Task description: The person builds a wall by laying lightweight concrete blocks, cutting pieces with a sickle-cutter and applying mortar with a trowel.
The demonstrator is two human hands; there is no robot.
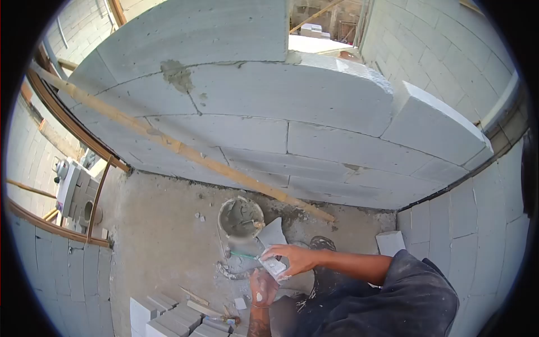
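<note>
A small pale piece of block [274, 266] is gripped in my right hand [296, 259], between the thumb and the fingers. My left hand [264, 287] is curled just below it, close against the piece's lower edge; what its fingers close on is hidden. A thin green strip [242, 255] lies left of the piece. Beyond my hands stands a round bucket [240, 218] with grey mortar inside. A pale angular slab offcut [272, 232] lies between the bucket and my right hand.
A wall of large pale blocks [236, 132] rises in front, with a wooden pole [196, 157] leaning across it. Stacked blocks [174, 319] and a hammer-like tool [227, 319] are at lower left. A loose block [390, 242] rests by the right wall.
</note>
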